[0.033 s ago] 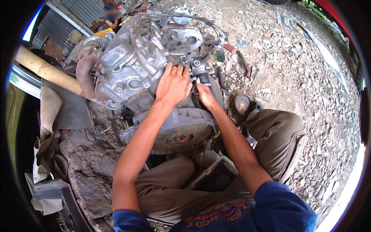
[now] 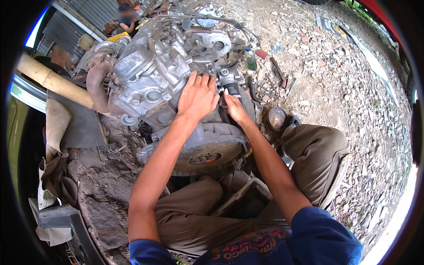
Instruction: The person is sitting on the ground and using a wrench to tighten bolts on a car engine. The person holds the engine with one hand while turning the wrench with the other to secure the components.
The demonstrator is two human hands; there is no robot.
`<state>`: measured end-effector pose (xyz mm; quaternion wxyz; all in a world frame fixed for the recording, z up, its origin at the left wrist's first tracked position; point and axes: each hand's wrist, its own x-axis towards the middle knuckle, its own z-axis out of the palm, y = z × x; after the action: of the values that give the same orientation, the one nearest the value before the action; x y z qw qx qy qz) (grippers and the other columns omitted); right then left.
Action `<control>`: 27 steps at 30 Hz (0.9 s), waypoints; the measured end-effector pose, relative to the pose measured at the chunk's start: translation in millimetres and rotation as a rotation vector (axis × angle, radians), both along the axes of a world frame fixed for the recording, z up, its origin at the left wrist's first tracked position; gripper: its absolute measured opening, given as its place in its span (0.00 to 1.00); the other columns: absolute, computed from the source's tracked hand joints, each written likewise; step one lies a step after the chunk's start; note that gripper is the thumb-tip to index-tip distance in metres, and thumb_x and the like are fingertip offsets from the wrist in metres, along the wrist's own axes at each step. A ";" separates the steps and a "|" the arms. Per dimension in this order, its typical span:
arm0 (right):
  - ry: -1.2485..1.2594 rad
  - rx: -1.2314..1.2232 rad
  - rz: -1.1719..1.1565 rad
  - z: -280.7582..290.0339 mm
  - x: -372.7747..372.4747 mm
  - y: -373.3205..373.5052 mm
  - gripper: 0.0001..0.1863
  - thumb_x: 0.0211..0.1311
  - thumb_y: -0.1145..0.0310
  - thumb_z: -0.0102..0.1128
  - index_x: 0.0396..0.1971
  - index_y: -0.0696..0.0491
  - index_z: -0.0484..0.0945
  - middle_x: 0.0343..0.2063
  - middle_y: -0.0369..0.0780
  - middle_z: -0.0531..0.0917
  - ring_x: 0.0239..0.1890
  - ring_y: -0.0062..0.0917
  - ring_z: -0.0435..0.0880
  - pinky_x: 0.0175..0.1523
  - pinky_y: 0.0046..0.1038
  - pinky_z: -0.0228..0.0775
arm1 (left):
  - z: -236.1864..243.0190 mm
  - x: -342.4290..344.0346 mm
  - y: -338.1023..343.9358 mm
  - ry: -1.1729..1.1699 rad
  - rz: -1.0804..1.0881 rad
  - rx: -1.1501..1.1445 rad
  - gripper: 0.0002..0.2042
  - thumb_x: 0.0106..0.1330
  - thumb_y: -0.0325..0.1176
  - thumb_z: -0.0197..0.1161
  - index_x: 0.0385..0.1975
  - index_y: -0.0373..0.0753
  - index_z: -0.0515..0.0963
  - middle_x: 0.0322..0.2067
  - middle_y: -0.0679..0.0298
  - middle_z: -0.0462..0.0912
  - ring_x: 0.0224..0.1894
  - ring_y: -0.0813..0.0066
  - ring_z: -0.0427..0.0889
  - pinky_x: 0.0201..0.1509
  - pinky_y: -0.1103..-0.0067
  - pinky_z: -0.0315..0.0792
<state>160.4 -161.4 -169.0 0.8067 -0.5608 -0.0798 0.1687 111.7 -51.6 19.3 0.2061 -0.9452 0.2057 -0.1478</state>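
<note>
My left hand (image 2: pixel 197 95) lies against the right side of a grey metal engine (image 2: pixel 152 75), fingers bent over and tips out of sight. Close beside it, my right hand (image 2: pixel 234 107) is at the lower end of a black cylindrical canister (image 2: pixel 231 89), which looks like an oil filter. The right thumb points up along it, while the other fingers are mostly hidden. What either hand grips between its fingers cannot be made out. Above the canister is a metal housing (image 2: pixel 228 75) on the engine's side. Below both hands sits a large round flywheel (image 2: pixel 201 159).
A bamboo pole (image 2: pixel 55 81) slants in at left beside a rusty curved pipe (image 2: pixel 98 86). On the gravel to the right are a green bottle (image 2: pixel 251 59), a hammer-like tool (image 2: pixel 279 73) and a round metal tin (image 2: pixel 277 118). Another person (image 2: pixel 127 20) sits at the far left.
</note>
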 end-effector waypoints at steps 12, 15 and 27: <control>-0.296 -0.322 0.038 -1.5 18.6 -25.7 0.34 0.75 0.40 0.42 0.28 0.59 0.75 0.18 0.37 0.73 0.25 0.25 0.69 0.35 0.32 0.67 | 1.4 3.4 -4.6 -0.020 -0.023 -0.006 0.25 0.62 0.43 0.61 0.56 0.34 0.77 0.50 0.53 0.81 0.55 0.62 0.79 0.72 0.63 0.57; -0.287 -0.449 -0.082 19.3 -1.7 -12.6 0.34 0.75 0.41 0.42 0.27 0.60 0.76 0.17 0.43 0.74 0.23 0.31 0.69 0.35 0.35 0.68 | 0.8 -1.3 2.0 -0.008 0.005 -0.006 0.25 0.62 0.43 0.61 0.56 0.34 0.77 0.50 0.53 0.81 0.55 0.62 0.79 0.73 0.63 0.57; 0.142 -0.582 0.075 82.3 -11.0 -26.3 0.45 0.72 0.34 0.37 0.36 0.69 0.80 0.25 0.51 0.82 0.27 0.34 0.82 0.28 0.36 0.73 | 2.4 2.3 2.2 -0.015 -0.016 0.000 0.25 0.62 0.44 0.60 0.56 0.33 0.77 0.50 0.50 0.81 0.54 0.61 0.80 0.73 0.63 0.56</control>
<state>149.4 -187.7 -86.7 0.6087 -0.7520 0.0077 0.2530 114.0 -49.5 21.7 0.2065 -0.9424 0.2116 -0.1565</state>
